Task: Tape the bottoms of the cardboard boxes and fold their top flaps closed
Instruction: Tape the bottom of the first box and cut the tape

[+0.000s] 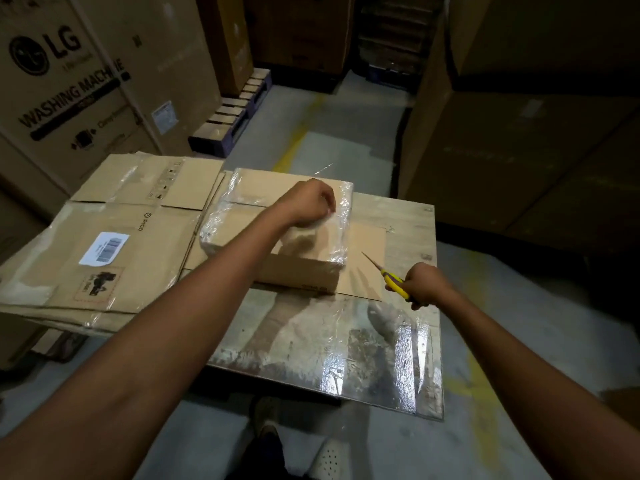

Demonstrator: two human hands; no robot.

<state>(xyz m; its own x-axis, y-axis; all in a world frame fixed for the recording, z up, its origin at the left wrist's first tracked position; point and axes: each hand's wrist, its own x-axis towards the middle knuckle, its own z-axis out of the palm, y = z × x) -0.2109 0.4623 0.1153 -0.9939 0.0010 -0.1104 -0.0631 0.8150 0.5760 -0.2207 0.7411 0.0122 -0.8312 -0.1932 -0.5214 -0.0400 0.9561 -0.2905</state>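
A small cardboard box (242,233) lies on the work table (408,216), its upper face and edges covered with shiny clear tape. My left hand (310,202) rests on the box's right part with fingers curled, pinching at the tape near the right edge. My right hand (426,284) is to the right of the box, just above the table, gripping yellow-handled scissors (393,280) whose blades point up-left toward the box. The tape roll is not in sight.
Flattened cardboard boxes (114,244) are stacked on the table's left, overhanging its edge. Large appliance cartons (69,81) stand at the left and at the right (536,150). A pallet (235,112) lies behind. Taped patches shine at the table's front right. My feet show below.
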